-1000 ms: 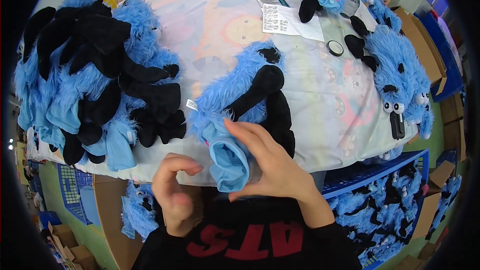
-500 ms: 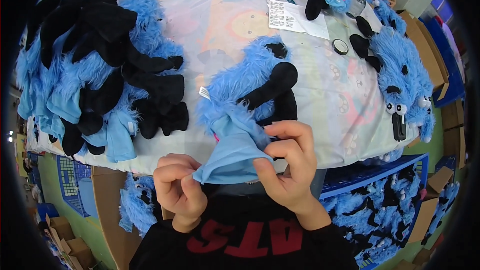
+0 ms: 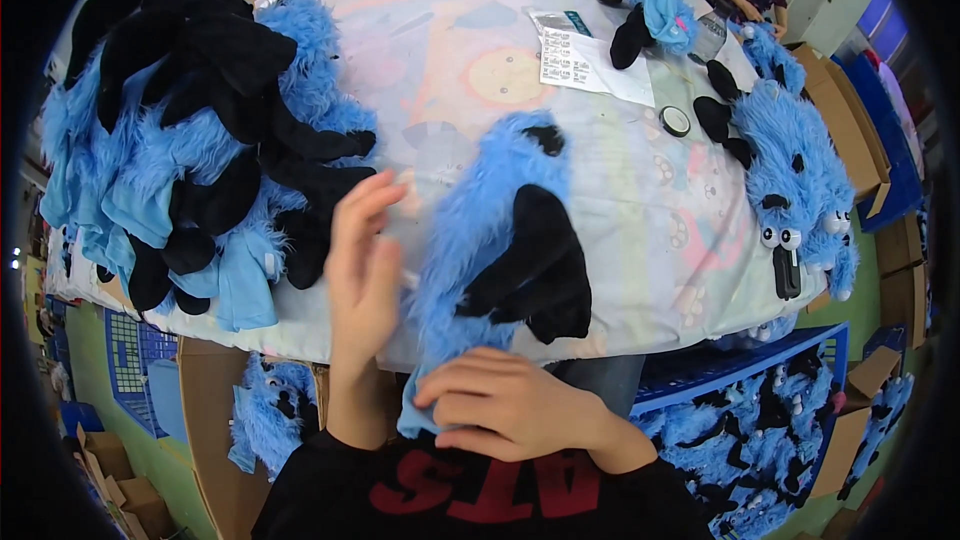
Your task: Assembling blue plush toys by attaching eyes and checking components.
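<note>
Shaggy blue plush body [image 3: 460, 210] lies on the cloth-covered worktop [image 3: 430, 50], directly in front of the person, its black-patched end pointing away and its light-blue fabric end [image 3: 413, 418] at the near edge. Right hand [image 3: 512, 402] has its fingers curled around that fabric end, grasping it; left hand [image 3: 362, 265] is released, fingers spread, just beside the plush on its left; contact with the fur cannot be told. Handling estimate: light, limp and soft, unlikely to break or slide from the fingers; long pile may hide seams, and the floppy black limbs [image 3: 540, 250] would probably swing if lifted. Best hold, judged: a bunched grip on the smooth fabric end, other palm flat under the furry middle; pulling on the limbs could strain their seams. Counts: plush in hand, 1; its black limbs, apparently 2, overlapping, so uncertain; tape roll [image 3: 675, 121], 1; white printed sheet [image 3: 570, 61], 1; small plush with light-blue lining [image 3: 665, 18] at the far side, 1; black handheld tool [image 3: 787, 273] by the right edge, 1. Left plush heap [image 3: 200, 155]: several, tangled, no reliable count. Blue crate [image 3: 745, 368] below right: 1, its plush contents too jumbled to number.
</note>
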Tool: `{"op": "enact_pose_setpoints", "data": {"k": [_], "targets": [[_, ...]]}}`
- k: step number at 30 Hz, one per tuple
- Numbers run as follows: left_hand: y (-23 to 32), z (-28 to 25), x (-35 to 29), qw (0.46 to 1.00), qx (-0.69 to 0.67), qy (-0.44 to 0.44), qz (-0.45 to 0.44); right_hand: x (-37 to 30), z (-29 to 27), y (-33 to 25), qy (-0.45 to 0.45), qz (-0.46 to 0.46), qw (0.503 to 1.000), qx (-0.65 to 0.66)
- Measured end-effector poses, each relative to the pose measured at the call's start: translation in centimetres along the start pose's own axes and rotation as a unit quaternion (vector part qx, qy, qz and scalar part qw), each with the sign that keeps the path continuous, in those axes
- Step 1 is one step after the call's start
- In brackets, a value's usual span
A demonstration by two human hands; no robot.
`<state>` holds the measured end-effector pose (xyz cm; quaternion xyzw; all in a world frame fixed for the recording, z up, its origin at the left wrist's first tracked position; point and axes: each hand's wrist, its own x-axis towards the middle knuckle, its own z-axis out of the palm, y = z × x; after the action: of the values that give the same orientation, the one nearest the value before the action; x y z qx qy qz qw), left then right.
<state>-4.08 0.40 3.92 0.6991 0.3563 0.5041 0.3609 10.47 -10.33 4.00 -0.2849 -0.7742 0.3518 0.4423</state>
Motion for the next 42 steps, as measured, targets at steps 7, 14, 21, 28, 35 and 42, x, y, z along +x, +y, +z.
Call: {"op": "enact_pose_setpoints", "data": {"k": [7, 14, 21, 28, 35, 42], "targets": [[-2.8, 2.2, -1.5, 0.977, 0.172, -0.119, -0.046, -3.7, -1.8, 1.3, 0.186, 0.11, 0.972, 0.096], [-3.5, -0.9, -3.9, 0.955, -0.18, -0.03, -0.235, -4.6, -2.4, 4.7, 0.33, 0.187, 0.916, -0.133], [-1.7, -0.4, -4.5, 0.794, -0.514, 0.032, -0.322, -2.2, 0.9, 3.1, 0.206, 0.127, 0.967, 0.082], [-1.6, 0.8, -5.2, 0.713, -0.65, -0.05, -0.259, -2.7, 0.7, 1.9, 0.118, 0.015, 0.992, -0.035], [-0.8, -4.7, -8.2, 0.87, -0.387, 0.066, -0.297, -2.3, 0.2, 1.4, -0.006, 0.039, 0.999, -0.003], [2.0, -12.7, -9.4, 0.874, 0.214, 0.429, -0.078, -4.2, -2.5, 2.3, 0.166, 0.227, 0.959, 0.034]]}}
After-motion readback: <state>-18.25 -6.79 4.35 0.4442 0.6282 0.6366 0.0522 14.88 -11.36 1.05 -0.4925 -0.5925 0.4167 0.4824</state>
